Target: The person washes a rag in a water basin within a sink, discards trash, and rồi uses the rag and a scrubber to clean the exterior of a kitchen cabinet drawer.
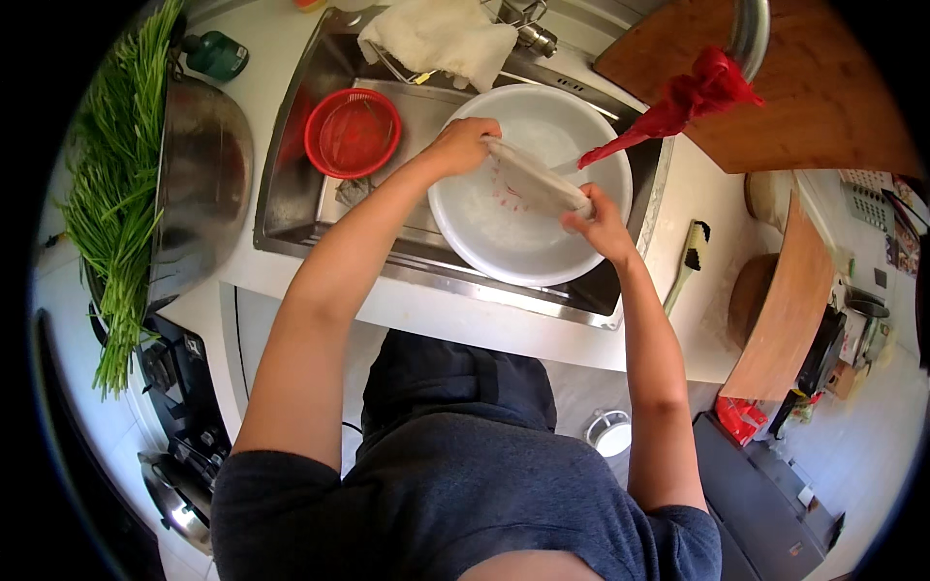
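Note:
Over a large white basin (465, 225), I hold a white dish with red markings (534, 178), tilted on its edge. My left hand (465, 145) grips its far left end. The near right end is pinched between the thumb and fingers of my right hand (599, 221). The basin stands in the right part of a stainless steel sink (290, 210) and seems to hold some water. A twisted red wrapping (683, 102) hangs from the metal faucet (755, 36), its tip close to the dish. What looks like a thin stream of water runs below that tip.
In the sink's left part sits a red plastic basket (354, 134). A white towel (439, 40) drapes over a rack behind. Long green vegetables (120, 196) lie across a big metal pot (203, 174) at left. A brush (690, 254) and wooden boards (785, 305) are at right.

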{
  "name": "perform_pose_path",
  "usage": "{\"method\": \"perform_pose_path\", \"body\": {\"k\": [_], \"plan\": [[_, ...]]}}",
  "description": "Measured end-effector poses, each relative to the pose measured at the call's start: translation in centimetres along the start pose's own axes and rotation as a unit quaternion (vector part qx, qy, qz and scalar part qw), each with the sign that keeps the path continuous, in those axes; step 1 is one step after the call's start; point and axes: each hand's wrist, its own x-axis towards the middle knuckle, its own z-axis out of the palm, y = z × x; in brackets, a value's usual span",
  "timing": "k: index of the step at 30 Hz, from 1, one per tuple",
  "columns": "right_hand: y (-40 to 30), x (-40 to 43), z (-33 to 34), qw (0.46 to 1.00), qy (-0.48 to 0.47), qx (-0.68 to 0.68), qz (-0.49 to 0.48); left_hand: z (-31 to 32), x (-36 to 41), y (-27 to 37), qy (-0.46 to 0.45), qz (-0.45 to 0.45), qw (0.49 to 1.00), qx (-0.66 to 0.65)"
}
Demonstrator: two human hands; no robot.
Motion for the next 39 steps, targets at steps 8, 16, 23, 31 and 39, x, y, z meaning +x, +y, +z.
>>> {"method": "perform_pose_path", "body": {"k": [8, 16, 23, 31, 39], "plan": [[-1.5, -1.1, -0.8, 0.993, 0.095, -0.072, -0.02, -2.3, -0.8, 0.8, -0.014, 0.02, 0.992, -0.126], [4.1, 1.5, 1.9, 0.988, 0.076, -0.048, 0.126, 3.7, 3.9, -2.5, 0.016, -0.135, 0.974, -0.181], [5.2, 2.0, 9.8, 0.864, -0.172, -0.471, 0.053, 9.8, -0.2, -3.1, -0.126, 0.04, 0.919, 0.372], [6.9, 3.8, 11.4, 0.882, -0.115, -0.448, 0.086, 10.3, 3.2, -3.7, -0.012, -0.13, 0.949, 0.289], [5.1, 3.1, 12.1, 0.917, -0.111, -0.38, 0.043, 11.9, 1.5, -5.8, 0.147, -0.139, 0.971, 0.126]]}}
